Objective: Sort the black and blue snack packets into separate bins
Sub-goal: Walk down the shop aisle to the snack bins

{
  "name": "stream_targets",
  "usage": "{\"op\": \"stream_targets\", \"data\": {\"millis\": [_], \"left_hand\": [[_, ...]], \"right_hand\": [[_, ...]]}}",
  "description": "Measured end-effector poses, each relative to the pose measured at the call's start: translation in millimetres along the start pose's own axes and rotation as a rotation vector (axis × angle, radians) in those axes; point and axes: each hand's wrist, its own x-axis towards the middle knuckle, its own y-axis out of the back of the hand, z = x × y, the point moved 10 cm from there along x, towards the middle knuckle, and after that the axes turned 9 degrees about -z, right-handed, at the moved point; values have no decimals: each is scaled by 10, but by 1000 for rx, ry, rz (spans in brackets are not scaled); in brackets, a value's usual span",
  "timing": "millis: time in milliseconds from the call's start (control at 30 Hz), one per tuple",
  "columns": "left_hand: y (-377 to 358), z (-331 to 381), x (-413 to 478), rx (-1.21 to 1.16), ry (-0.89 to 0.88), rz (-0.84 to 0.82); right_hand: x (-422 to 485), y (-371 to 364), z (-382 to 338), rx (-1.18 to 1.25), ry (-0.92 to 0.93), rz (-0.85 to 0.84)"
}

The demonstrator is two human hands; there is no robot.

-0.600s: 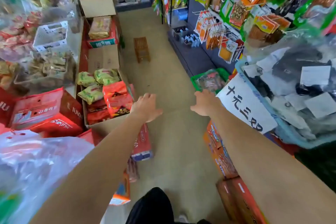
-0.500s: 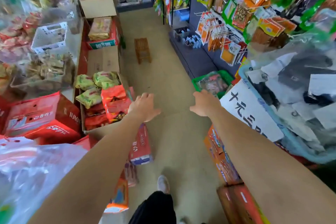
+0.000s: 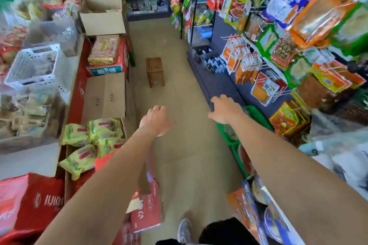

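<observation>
Since half a second ago the person has stepped on up the aisle, and the blue bin (image 3: 312, 148) of black packets has slid to the 4 o'clock edge, where only a blurred pale strip shows. The left hand (image 3: 156, 120) and right hand (image 3: 225, 110) reach forward with loose fingers, holding nothing. At 8 o'clock a cardboard box (image 3: 68, 185) holds green packets (image 3: 89, 141). A green basket (image 3: 256, 113) at 3 o'clock sits beside the right forearm, its contents blurred. A white basket (image 3: 33, 67) stands at 10 o'clock.
</observation>
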Motion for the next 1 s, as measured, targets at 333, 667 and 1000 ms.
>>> {"op": "stream_targets", "data": {"millis": [333,667,1000], "left_hand": [[828,97,1913,-12,23,-25],[1674,12,3721,-80,95,13],[2443,-510,5572,-128,137,35]], "right_hand": [[1941,656,211,8,16,-31],[3837,1682,307,10,71,-67],[5808,2450,-60,-45,115,-95]]}}
